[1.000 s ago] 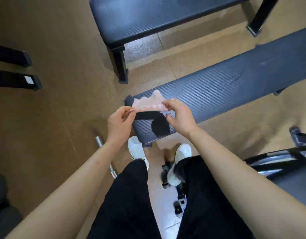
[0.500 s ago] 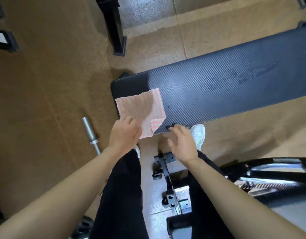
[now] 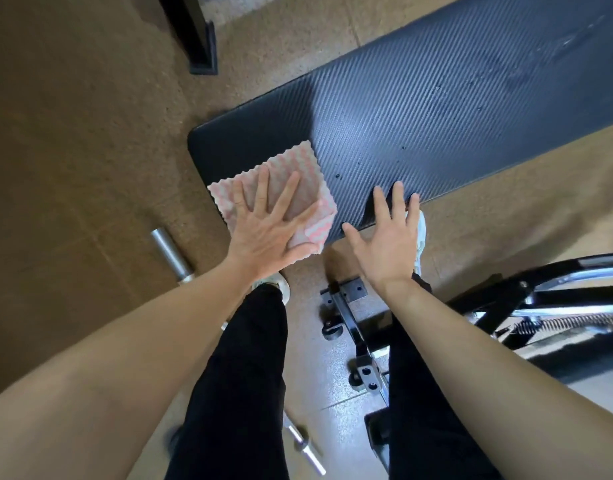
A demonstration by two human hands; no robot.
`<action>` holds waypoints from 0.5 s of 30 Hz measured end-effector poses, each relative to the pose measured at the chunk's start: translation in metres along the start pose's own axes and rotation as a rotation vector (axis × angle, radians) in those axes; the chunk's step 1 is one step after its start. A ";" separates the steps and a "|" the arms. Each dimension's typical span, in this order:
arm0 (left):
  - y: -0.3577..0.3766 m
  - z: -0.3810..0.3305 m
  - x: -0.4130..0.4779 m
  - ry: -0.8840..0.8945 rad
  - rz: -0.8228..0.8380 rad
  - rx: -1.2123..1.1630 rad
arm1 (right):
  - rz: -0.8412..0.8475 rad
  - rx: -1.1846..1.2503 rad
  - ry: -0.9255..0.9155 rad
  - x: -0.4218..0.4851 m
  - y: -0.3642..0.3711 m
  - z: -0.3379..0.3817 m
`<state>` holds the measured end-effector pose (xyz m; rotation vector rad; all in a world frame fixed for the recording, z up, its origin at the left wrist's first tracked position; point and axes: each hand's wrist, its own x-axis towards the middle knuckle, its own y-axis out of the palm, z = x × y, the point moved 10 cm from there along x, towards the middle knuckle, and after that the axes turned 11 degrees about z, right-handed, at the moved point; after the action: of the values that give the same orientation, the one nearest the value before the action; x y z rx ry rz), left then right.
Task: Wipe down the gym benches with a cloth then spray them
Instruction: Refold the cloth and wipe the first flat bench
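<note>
cloth (image 3: 291, 188) flat under L hand (image 3: 267, 233), on bench (image 3: 436, 109) end

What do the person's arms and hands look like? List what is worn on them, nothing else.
Nothing is worn on either. The left hand and right hand are ungloved, and the fingers carry no rings. Both wrists show no watch or band. Both forearms are bare to the picture's edge; no sleeve shows.

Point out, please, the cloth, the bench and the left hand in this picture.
cloth (image 3: 291, 157): head view, striped part beyond the fingertips.
bench (image 3: 436, 109): head view, middle of the dark padded top.
left hand (image 3: 267, 233): head view, back of the hand, flat on the cloth.
</note>
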<state>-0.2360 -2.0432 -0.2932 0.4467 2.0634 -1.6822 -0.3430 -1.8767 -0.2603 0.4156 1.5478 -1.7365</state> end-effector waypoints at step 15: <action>-0.073 0.072 0.079 -0.192 -0.012 -0.046 | -0.088 0.014 -0.041 0.003 -0.004 -0.005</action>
<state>-0.3311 -2.1305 -0.2855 0.2476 1.9636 -1.6137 -0.3490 -1.8727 -0.2607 0.3212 1.5463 -1.8126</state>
